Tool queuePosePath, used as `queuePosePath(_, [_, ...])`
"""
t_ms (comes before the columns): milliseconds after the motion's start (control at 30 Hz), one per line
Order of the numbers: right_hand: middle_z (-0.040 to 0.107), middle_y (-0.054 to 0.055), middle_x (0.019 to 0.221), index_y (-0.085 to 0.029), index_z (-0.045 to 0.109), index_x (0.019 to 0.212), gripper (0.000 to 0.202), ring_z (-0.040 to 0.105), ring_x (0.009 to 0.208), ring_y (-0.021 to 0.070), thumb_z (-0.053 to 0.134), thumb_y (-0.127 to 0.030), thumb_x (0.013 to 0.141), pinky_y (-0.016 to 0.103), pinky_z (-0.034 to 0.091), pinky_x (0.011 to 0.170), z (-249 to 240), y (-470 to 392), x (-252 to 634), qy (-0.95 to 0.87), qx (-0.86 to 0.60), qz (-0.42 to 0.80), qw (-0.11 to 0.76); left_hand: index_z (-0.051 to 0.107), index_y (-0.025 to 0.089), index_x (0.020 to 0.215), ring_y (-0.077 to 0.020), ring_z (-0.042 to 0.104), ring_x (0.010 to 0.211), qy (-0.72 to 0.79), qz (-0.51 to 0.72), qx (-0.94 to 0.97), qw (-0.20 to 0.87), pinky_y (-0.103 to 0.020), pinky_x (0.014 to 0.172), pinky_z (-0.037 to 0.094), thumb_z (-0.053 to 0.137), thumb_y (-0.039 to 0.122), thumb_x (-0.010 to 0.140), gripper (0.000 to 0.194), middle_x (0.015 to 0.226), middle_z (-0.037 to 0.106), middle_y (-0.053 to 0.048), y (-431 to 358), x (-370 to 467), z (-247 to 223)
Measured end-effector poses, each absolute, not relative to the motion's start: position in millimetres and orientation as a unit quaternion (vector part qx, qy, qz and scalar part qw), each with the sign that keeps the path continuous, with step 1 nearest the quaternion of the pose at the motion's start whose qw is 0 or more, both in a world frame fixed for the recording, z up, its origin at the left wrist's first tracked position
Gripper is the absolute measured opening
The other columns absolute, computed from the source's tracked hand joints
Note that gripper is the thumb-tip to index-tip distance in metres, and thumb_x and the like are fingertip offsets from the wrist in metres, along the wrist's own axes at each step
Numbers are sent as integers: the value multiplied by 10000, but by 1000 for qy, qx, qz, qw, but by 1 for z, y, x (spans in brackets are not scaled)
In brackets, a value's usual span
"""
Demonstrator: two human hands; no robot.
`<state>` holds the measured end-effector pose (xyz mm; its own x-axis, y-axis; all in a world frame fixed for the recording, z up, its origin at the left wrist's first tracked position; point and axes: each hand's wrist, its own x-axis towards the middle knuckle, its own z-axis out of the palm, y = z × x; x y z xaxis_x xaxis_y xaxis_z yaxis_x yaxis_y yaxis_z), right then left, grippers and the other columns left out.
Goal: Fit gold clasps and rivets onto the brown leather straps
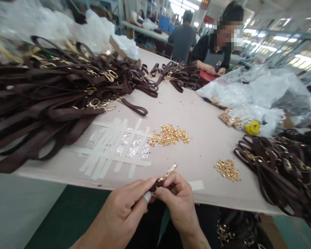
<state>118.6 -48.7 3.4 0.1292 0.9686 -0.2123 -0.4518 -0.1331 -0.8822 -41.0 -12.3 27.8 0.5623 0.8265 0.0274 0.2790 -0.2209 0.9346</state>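
Note:
Over the table's near edge my two hands meet around a dark brown leather strap (153,187) with gold metal hardware (168,173) pointing up and away. My left hand (126,204) is closed on the strap end, with a white wrap on one fingertip. Thumb and fingers of my right hand (177,197) pinch the same piece close to the hardware; any small part between them is hidden. Beyond the hands lies a heap of small gold metal pieces (171,135), and a smaller gold heap (227,170) sits to the right.
Brown leather straps with gold clasps (67,90) pile high on the left; more straps (287,169) lie at right. Pale tape strips (107,145) cross the table (186,107). Plastic bags (261,90) stand at right. A co-worker (209,52) handles something across the table.

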Motion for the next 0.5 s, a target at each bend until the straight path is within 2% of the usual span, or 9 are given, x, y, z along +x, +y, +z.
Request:
queuePosePath(167, [649, -51, 711, -210, 507, 723, 337, 621, 582, 104, 837, -277, 704, 230, 540, 561, 5, -49, 120, -252, -450, 590, 621, 590, 370, 1350, -182, 682, 802, 349, 291, 750, 481, -233, 702, 556, 493, 144, 914, 501, 940, 719, -25, -12, -31, 16])
queuePosePath(300, [686, -38, 766, -219, 559, 790, 229, 645, 660, 129, 768, -310, 781, 252, 544, 630, 11, -53, 138, -324, -523, 525, 588, 556, 368, 1382, -157, 643, 691, 378, 258, 696, 553, -207, 562, 527, 453, 250, 967, 444, 928, 703, -19, -10, -15, 14])
queuePosePath(367, [706, -3, 821, -210, 630, 852, 137, 658, 755, 156, 715, -314, 828, 279, 536, 724, 13, -57, 166, -424, -616, 407, 525, 567, 358, 1374, -152, 621, 688, 405, 243, 668, 575, -219, 578, 521, 463, 322, 977, 412, 1010, 698, -23, -8, -11, 13])
queuePosePath(433, [712, 28, 866, -203, 673, 932, 130, 653, 819, 179, 661, -313, 863, 309, 517, 793, 11, -62, 203, -502, -706, 228, 445, 602, 335, 1345, -159, 607, 711, 430, 241, 645, 584, -243, 629, 516, 493, 382, 967, 397, 1079, 693, -31, -6, -11, 12])
queuePosePath(500, [712, 48, 904, -203, 675, 990, 169, 646, 845, 203, 619, -319, 880, 346, 505, 819, 8, -67, 244, -529, -763, 64, 366, 641, 301, 1307, -174, 600, 732, 445, 237, 614, 607, -262, 665, 503, 497, 417, 963, 391, 1018, 708, -34, -5, -14, 10])
